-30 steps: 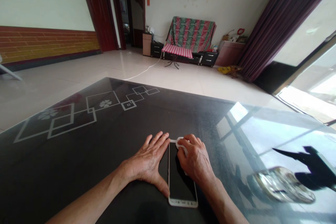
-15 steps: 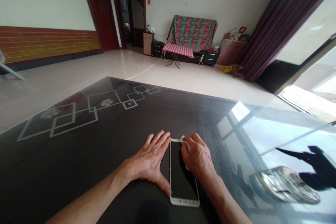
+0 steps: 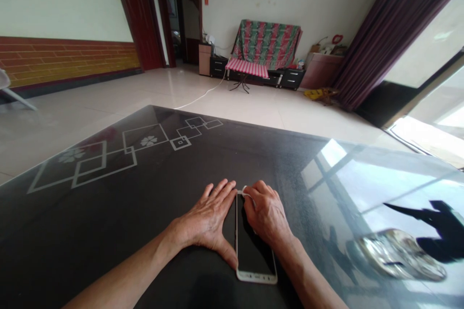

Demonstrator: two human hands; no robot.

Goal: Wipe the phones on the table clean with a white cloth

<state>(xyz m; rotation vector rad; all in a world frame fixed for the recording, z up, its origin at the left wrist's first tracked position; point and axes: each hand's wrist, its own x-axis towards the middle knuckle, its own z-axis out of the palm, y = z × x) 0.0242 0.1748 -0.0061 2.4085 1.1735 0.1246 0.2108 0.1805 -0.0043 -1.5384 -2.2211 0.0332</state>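
Note:
A smartphone [image 3: 255, 251] with a white frame and a dark screen lies face up on the glossy black table [image 3: 145, 222]. My left hand [image 3: 208, 222] is flat on the tabletop with fingers stretched; its index fingertip and thumb touch the phone's left edge. My right hand [image 3: 266, 212] is bent over the phone's upper part, fingers closed on a thin white tissue [image 3: 246, 191]. Only a small strip of that tissue shows near the top edge; the rest is hidden beneath the fingers.
On the table's right side are a shiny oval thing [image 3: 400, 256] and a black shape [image 3: 442, 231], both blurred. Beyond the table stand a small table with a striped red cover [image 3: 247, 67], a cloth-draped piece [image 3: 268, 43] and a purple curtain [image 3: 384, 24].
My right hand has slid slightly left with the tissue across the phone's top end. The left hand and the phone keep their places.

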